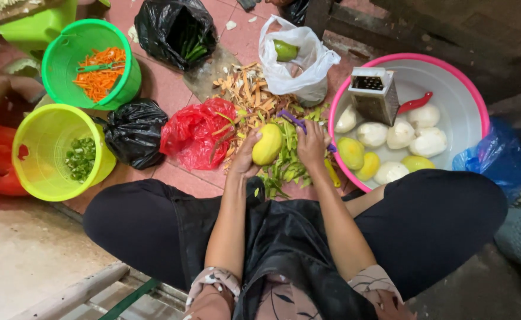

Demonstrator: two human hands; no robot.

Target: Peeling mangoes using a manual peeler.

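Note:
My left hand [245, 159] grips a yellow-green mango [267, 144], held upright over a heap of green and orange peelings [254, 98] on the floor. My right hand [311, 144] is closed on a purple-handled peeler [292, 120], its blade end close to the fruit's upper right side. I sit cross-legged in black trousers with both forearms reaching forward. Just right of my right hand stands a pink-rimmed white basin [470, 115] holding several peeled pale fruits, a few yellow-green ones, a metal box grater [374, 95] and a red utensil [415, 103].
Left stand a green bucket [129, 83] of shredded carrot and a yellow-green bucket [38, 127] of chopped greens. Black bags [135, 133], a red bag [192, 133] and a white bag [308, 65] with a green fruit ring the peelings. A blue bag [500, 157] lies right.

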